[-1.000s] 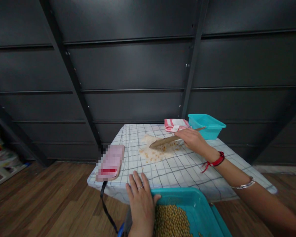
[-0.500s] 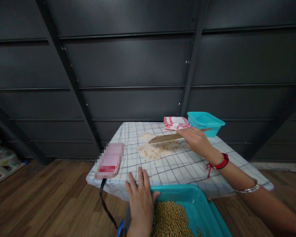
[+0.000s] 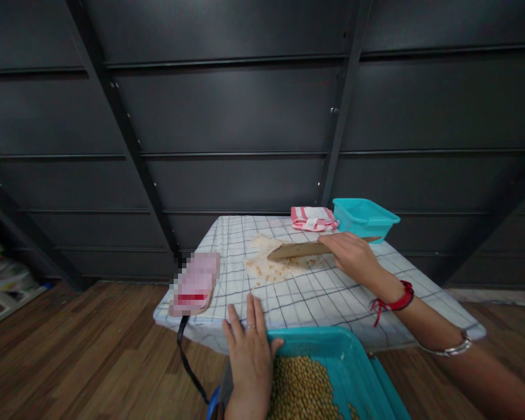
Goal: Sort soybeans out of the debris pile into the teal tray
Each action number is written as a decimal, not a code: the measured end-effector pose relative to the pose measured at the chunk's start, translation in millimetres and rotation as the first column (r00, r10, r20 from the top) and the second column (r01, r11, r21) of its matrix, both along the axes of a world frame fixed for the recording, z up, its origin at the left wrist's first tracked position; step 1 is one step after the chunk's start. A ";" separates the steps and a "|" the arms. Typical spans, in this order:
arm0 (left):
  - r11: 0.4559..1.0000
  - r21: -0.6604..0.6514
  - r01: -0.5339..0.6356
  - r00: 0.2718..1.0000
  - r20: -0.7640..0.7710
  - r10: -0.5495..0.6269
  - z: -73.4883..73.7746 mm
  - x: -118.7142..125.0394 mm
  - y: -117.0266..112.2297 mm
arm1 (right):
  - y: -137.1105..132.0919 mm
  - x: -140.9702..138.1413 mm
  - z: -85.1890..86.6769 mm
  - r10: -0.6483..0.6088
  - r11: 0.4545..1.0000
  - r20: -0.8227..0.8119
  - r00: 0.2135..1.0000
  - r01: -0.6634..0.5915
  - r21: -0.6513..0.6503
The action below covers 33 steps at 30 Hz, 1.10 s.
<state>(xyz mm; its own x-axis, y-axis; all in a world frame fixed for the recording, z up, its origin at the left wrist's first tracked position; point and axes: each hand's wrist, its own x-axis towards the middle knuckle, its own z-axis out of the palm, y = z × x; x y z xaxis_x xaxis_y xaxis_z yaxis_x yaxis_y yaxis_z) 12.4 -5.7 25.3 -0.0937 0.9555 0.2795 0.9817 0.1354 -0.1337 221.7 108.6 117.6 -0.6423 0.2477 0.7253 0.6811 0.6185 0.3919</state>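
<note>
My right hand point(image 3: 354, 256), with a red string bracelet at its wrist, grips a flat strip of cardboard point(image 3: 297, 251). The strip's lower edge is down among pale powder point(image 3: 262, 244) and scattered yellowish bits point(image 3: 269, 273) on the checked tablecloth point(image 3: 238, 233). With fingers stretched out, my left hand point(image 3: 250, 356) rests at the left rim of a teal tray point(image 3: 350, 356), holding nothing. Inside that tray lies a heap of greenish-brown beans point(image 3: 304, 385); its near part is cut off by the frame.
A folded pink-and-white cloth point(image 3: 312, 218) and a turquoise basin point(image 3: 366, 217) stand at the table's back right. On the left edge lies a blurred-out pink phone-like object point(image 3: 196, 283), with a black strap point(image 3: 185, 356) hanging below. Dark panelled wall point(image 3: 227, 111) rises behind.
My right hand has moved slightly toward me and to the right, bringing the cardboard lower onto the powder and bits. My left hand has stayed at the tray.
</note>
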 end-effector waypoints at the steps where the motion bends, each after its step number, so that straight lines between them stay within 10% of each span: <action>1: 1.000 -0.008 -0.002 1.000 -0.002 0.002 1.1 0.1 -0.2 | -0.4 0.1 -0.3 -0.006 1.000 -0.001 1.000 0.006 0.000; 33: 1.000 0.016 -0.005 1.000 0.023 0.004 -0.3 1.5 -0.1 | -41.3 -10.3 8.8 0.037 0.994 0.082 0.996 -0.046 0.104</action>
<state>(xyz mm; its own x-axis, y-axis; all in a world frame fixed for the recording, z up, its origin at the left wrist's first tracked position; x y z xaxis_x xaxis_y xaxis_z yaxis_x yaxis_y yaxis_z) 13.8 -5.7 25.0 -0.1046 0.9504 0.2928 0.9839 0.1418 -0.1089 211.4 67.3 126.4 -0.7074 0.1443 0.6920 0.6195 0.5980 0.5086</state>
